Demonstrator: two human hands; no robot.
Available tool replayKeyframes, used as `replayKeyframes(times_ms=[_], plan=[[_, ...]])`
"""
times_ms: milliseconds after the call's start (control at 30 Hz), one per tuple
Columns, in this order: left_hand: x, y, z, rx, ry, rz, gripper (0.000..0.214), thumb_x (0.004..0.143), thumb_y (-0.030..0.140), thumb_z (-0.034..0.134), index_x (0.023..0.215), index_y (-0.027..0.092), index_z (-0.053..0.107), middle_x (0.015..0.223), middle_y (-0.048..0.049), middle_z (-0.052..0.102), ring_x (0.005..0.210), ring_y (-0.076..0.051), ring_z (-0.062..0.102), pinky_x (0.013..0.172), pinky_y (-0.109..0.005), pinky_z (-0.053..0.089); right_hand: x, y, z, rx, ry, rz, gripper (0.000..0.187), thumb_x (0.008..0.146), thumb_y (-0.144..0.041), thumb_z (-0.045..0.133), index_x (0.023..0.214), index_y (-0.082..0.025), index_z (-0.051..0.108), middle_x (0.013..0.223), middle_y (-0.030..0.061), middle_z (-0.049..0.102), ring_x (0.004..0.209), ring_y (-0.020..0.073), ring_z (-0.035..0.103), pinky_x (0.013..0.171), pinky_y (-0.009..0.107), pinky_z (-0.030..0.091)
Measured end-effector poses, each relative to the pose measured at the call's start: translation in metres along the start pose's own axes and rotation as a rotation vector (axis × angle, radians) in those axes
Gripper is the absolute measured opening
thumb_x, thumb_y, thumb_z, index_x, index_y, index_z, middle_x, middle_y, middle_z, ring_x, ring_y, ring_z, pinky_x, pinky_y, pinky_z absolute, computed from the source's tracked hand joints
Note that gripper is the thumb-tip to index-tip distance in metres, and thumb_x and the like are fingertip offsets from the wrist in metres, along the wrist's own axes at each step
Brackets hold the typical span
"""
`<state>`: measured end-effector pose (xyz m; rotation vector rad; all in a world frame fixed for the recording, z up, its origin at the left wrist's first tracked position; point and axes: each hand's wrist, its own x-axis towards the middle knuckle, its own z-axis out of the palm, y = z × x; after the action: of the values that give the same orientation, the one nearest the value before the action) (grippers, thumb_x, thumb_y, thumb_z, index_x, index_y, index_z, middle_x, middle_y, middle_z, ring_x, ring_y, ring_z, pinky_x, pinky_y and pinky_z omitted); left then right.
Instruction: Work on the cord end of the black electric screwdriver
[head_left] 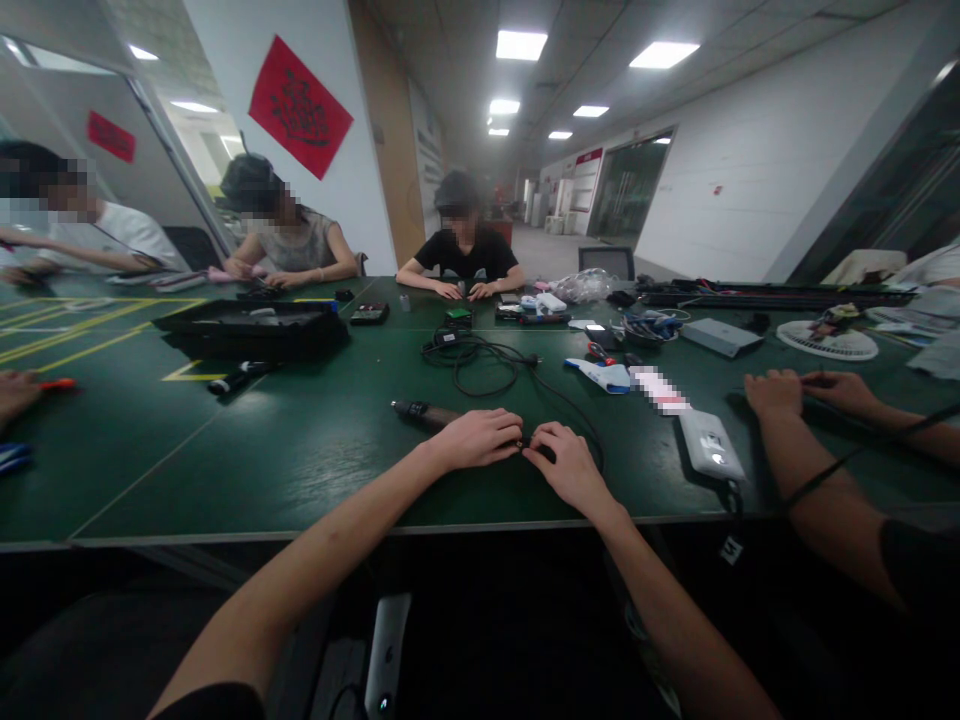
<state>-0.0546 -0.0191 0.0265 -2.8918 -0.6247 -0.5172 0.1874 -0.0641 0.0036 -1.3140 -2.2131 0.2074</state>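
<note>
Both my hands rest close together on the green table near its front edge. My left hand is curled over the near end of a dark cylindrical tool that lies on the table and points left. My right hand is closed on the black cable where it meets that tool. The cable runs back into a loose coil in the middle of the table. What lies between my fingertips is hidden.
A white adapter lies right of my hands, a blue-and-white tool behind it. A co-worker's arms rest at the right. A black tray and pen sit left. Other people sit across the table.
</note>
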Motion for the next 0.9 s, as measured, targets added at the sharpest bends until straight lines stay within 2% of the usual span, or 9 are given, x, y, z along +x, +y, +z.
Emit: replayKeyframes(times_ms=[133,267,333,500,633,733,900], plan=[[-0.0011,0.0000,-0.0002,-0.007,0.001,0.041,0.023,0.105,0.032,0.052,0.123,0.022,0.063,0.132,-0.0099,0.064,0.118,-0.022,0.064,0.102,-0.035,0.053,0.0000,-0.0008,-0.0006,0.006,0.001,-0.003,0.017,0.102,-0.041,0.064,0.096,-0.026,0.071,0.118,0.0039,0.067,0.107,0.0237,0.061,0.090,0.039,0.043],[-0.0008,-0.0005,-0.0002,0.020,0.018,0.017,0.024,0.107,0.038,0.050,0.115,0.020,0.064,0.132,-0.0109,0.064,0.116,-0.024,0.065,0.098,-0.037,0.055,-0.0005,-0.0007,-0.0005,-0.005,0.009,-0.009,0.017,0.101,-0.041,0.064,0.096,-0.027,0.072,0.118,0.0044,0.067,0.107,0.0240,0.061,0.090,0.040,0.043],[-0.0006,-0.0004,-0.0007,0.023,0.020,0.018,0.025,0.106,0.039,0.053,0.118,0.020,0.063,0.133,-0.0114,0.064,0.117,-0.024,0.065,0.099,-0.037,0.055,-0.0007,-0.0003,-0.0004,-0.002,0.009,-0.015,0.017,0.102,-0.040,0.064,0.096,-0.027,0.072,0.118,0.0045,0.067,0.107,0.0241,0.061,0.090,0.039,0.044],[-0.0009,-0.0004,-0.0007,0.016,0.023,0.043,0.023,0.104,0.031,0.053,0.122,0.022,0.063,0.133,-0.0106,0.064,0.122,-0.024,0.062,0.100,-0.037,0.053,-0.0006,0.0006,-0.0005,0.001,0.007,-0.021,0.018,0.102,-0.042,0.063,0.097,-0.027,0.072,0.119,0.0054,0.067,0.107,0.0246,0.061,0.091,0.040,0.044],[-0.0013,-0.0015,0.0018,0.011,0.041,0.000,0.025,0.105,0.039,0.055,0.121,0.022,0.063,0.131,-0.0111,0.064,0.117,-0.024,0.064,0.099,-0.036,0.053,-0.0002,0.0008,-0.0003,-0.008,0.002,-0.011,0.019,0.102,-0.042,0.062,0.096,-0.027,0.072,0.119,0.0058,0.067,0.108,0.0250,0.061,0.090,0.040,0.044],[-0.0015,-0.0021,0.0030,-0.005,0.009,0.022,0.028,0.103,0.035,0.057,0.128,0.023,0.061,0.130,-0.0095,0.064,0.112,-0.022,0.066,0.099,-0.035,0.052,-0.0003,0.0010,0.0002,-0.007,0.003,-0.014,0.019,0.102,-0.042,0.063,0.096,-0.027,0.072,0.118,0.0050,0.067,0.107,0.0244,0.061,0.090,0.040,0.044],[-0.0009,-0.0026,0.0043,0.019,-0.020,-0.013,0.024,0.107,0.040,0.051,0.118,0.022,0.062,0.121,-0.0077,0.067,0.100,-0.020,0.068,0.092,-0.032,0.052,-0.0010,0.0009,0.0017,-0.009,0.024,-0.018,0.020,0.102,-0.042,0.062,0.095,-0.026,0.071,0.118,0.0052,0.067,0.107,0.0241,0.061,0.091,0.040,0.044]])
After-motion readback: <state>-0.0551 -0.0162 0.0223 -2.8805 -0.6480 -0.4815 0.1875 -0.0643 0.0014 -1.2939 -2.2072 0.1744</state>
